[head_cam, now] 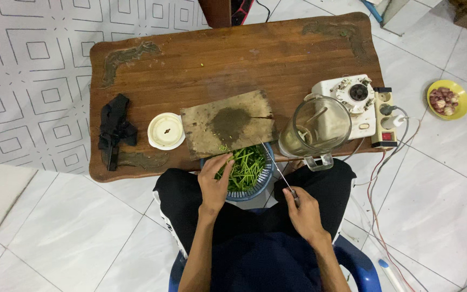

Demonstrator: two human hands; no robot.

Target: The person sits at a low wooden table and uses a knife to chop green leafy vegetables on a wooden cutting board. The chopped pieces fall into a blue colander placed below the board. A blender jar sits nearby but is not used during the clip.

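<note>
While our left hand (pixel 214 181) rests open-fingered on chopped green stalks (pixel 247 167) in the round blue plastic basket (pixel 263 181), our right hand (pixel 304 211), at four o'clock, grips a thin steel knife (pixel 277 165).

Cutting board (pixel 228 124) lies between lid (pixel 166 130) and blender jar (pixel 315 127).

Cut green stalks (pixel 247 165) lie heaped in a blue slotted basket (pixel 266 178) on my lap, tucked against the worktop (pixel 233 59) edge. The thin knife (pixel 277 165) slants upward, its blade tip over the basket's rim.
</note>
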